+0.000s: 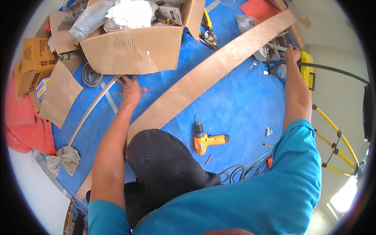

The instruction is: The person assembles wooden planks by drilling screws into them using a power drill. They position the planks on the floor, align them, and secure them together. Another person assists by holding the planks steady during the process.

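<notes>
My left hand (131, 91) is at the near edge of the cardboard box (133, 53), its fingers spread. Its fingertips touch or nearly touch the upper end of a thin, pale curved-looking strip (92, 105) on the blue floor sheet. My right hand (293, 55) is stretched out to the far right, fingers curled, among small items by a yellow case (307, 70). A flat whitish piece (277, 47) reaches up to its fingers; whether they grip it is hard to tell. A long wooden board (211, 68) runs diagonally between my hands, my knee over its near part.
An orange cordless drill (201, 143) and a pencil-like stick (208, 159) lie on the blue sheet (235, 113). Yellow-handled snips (208, 33) rest beside the box. Dark cable (244, 172) coils near my right side. Yellow tripod legs (338, 137) stand at right. A rag (68, 159) lies left.
</notes>
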